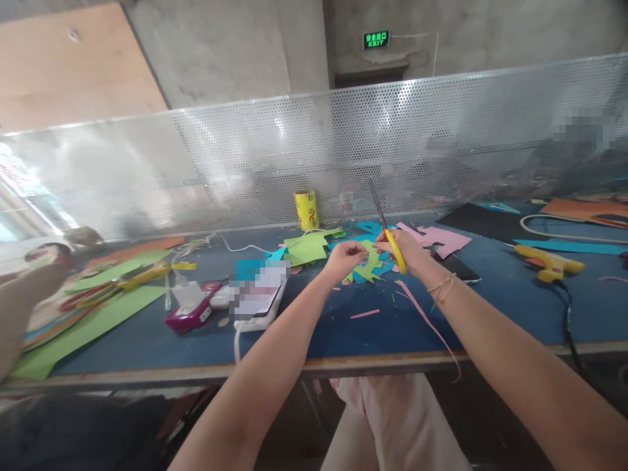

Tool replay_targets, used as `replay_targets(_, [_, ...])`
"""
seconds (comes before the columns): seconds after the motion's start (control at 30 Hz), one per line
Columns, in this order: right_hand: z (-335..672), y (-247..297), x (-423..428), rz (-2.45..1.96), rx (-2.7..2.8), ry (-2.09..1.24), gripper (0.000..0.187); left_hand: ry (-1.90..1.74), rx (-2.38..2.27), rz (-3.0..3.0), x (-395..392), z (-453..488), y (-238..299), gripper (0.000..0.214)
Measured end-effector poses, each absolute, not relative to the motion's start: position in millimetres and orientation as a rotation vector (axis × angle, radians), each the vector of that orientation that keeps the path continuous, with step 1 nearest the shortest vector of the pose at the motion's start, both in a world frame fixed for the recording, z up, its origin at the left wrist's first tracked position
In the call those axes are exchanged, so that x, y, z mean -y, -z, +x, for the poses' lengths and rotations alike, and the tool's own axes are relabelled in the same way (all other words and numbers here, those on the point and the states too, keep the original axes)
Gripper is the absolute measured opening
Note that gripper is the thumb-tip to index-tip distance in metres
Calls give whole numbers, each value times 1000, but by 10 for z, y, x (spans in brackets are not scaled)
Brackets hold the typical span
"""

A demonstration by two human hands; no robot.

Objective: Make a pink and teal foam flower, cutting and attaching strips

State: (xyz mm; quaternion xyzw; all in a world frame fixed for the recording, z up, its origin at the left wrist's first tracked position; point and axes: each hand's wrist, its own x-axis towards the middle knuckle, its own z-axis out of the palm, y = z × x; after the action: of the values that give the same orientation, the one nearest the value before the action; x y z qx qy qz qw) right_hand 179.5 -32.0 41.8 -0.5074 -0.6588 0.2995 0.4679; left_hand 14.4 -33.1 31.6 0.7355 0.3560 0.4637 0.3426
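Now, right hand [408, 250]: curled around yellow scissors [387, 234], blades tipped up.
Left hand [346, 256]: fingertips drawn together beside paper scraps [366, 270]; can't tell what's pinched.
Paper work: seemingly finger handling, not cutting; a snip calls for swinging blades down.

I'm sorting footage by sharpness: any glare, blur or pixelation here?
Head view: bright glare on the perforated screen, washed-out light at the far left edge; same head view: soft detail around the left hand and scissors, legible exit sign, blocky pixelation over several patches.
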Motion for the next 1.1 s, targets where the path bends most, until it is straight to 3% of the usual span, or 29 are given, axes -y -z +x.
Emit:
replay_targets(0.37, [1748,-485,419,-1187,1569,-806,30,-1109,-962,2124,361,165,-272,12])
replay_targets(0.6, [1836,-549,479,-1159,1515,-317,36,-1268,-975,1857,319,138,-282,11])
replay_targets(0.87, [1691,-424,446,-1190,1813,-413,40,-1535,-942,1236,238,64,-331,16])
replay_targets(1.1, [1599,-379,526,-1247,1967,-507,39,-1678,-845,1126,162,64,-315,18])
